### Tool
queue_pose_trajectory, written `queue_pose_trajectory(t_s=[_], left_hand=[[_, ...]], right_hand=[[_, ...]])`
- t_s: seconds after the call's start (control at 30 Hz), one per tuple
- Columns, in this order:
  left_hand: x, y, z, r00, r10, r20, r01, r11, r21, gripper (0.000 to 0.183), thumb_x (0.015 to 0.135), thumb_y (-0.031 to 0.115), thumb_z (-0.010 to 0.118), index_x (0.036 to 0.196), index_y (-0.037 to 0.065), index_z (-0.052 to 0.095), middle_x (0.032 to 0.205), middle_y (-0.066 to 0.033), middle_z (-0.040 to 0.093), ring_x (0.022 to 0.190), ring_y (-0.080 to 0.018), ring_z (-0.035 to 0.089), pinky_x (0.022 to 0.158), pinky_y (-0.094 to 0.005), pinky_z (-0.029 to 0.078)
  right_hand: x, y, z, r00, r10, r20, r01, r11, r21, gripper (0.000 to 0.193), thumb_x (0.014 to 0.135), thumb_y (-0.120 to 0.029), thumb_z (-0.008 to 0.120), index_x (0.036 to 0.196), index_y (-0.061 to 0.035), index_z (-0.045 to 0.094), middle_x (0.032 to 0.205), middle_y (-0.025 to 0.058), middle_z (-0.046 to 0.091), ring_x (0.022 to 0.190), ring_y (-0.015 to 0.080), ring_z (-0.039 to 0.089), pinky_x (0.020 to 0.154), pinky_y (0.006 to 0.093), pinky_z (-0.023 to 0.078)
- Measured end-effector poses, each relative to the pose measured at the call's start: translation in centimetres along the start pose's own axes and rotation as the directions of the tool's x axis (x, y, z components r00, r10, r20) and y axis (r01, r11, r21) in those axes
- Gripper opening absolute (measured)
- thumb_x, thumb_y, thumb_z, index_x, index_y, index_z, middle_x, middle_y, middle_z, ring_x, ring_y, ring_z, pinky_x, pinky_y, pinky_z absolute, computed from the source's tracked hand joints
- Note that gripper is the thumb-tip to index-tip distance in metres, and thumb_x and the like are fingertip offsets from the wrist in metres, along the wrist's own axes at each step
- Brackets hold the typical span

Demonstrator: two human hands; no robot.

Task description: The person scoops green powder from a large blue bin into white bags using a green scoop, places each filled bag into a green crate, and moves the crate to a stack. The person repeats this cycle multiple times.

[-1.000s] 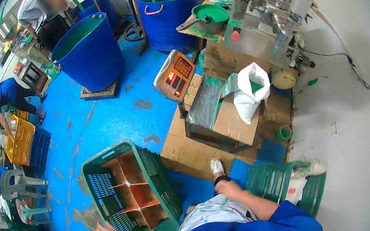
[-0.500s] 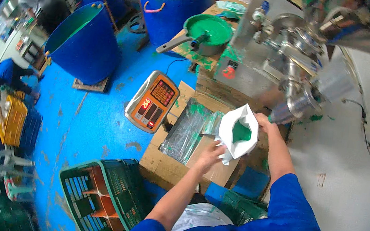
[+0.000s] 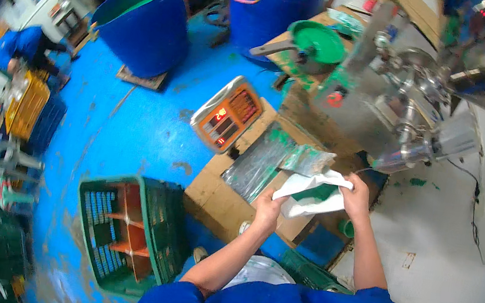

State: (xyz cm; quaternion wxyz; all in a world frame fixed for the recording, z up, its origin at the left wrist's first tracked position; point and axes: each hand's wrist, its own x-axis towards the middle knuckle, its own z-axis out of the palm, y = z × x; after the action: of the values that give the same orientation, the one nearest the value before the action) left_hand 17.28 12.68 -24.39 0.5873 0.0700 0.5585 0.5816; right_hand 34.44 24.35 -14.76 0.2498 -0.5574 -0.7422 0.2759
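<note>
A white bag (image 3: 307,209) with green paste inside its mouth is held in front of me, tilted so that its opening shows. My left hand (image 3: 268,209) pinches the left edge of the rim, and my right hand (image 3: 357,197) grips the right edge. Just beyond the bag, a small metal-looking chute smeared with green (image 3: 306,159) stands by the plastic-wrapped scale platform (image 3: 252,164). The scale's orange display panel (image 3: 229,115) is tilted up to the left of it. Right of the bag is the steel filling machine's clear cylinder (image 3: 455,143).
A green crate with orange dividers (image 3: 166,234) stands at lower left. Blue tubs of green paste (image 3: 147,33) and a green-coated pan (image 3: 316,45) are farther off. A small green cup (image 3: 345,228) sits near my right forearm. Other people in blue (image 3: 21,46) work at far left.
The bag has moved down and toward me and its mouth is now stretched wide. My left hand has gone from loose fingers beside the bag to gripping its rim. The view has shifted.
</note>
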Motion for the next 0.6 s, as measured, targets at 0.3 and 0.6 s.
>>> queue_pose_trajectory(t_s=[0.3, 0.6], left_hand=[[-18.3, 8.8, -15.3, 0.898, 0.178, 0.403, 0.15, 0.737, -0.659, 0.038, 0.081, 0.01, 0.063, 0.116, 0.002, 0.051, 0.106, -0.0074, 0.06, 0.095, -0.0164, 0.059, 0.084, -0.0325, 0.047], [-40.3, 7.3, -32.0, 0.887, 0.323, -0.329, -0.459, 0.552, -0.696, 0.058, 0.071, 0.012, 0.068, 0.123, 0.002, 0.046, 0.113, -0.0098, 0.056, 0.104, -0.0236, 0.055, 0.091, -0.0388, 0.043]], right_hand=[[-8.1, -19.9, 2.5, 0.79, -0.08, 0.607, -0.443, 0.61, 0.657, 0.019, 0.081, 0.001, 0.057, 0.073, -0.0102, 0.044, 0.08, -0.0003, 0.056, 0.071, 0.0052, 0.051, 0.064, 0.0219, 0.042], [-24.1, -39.3, 18.8, 0.322, -0.506, 0.8, -0.349, 0.722, 0.597, 0.018, 0.077, -0.005, 0.065, 0.094, -0.0017, 0.059, 0.086, 0.0013, 0.057, 0.082, 0.0081, 0.053, 0.07, 0.0241, 0.043]])
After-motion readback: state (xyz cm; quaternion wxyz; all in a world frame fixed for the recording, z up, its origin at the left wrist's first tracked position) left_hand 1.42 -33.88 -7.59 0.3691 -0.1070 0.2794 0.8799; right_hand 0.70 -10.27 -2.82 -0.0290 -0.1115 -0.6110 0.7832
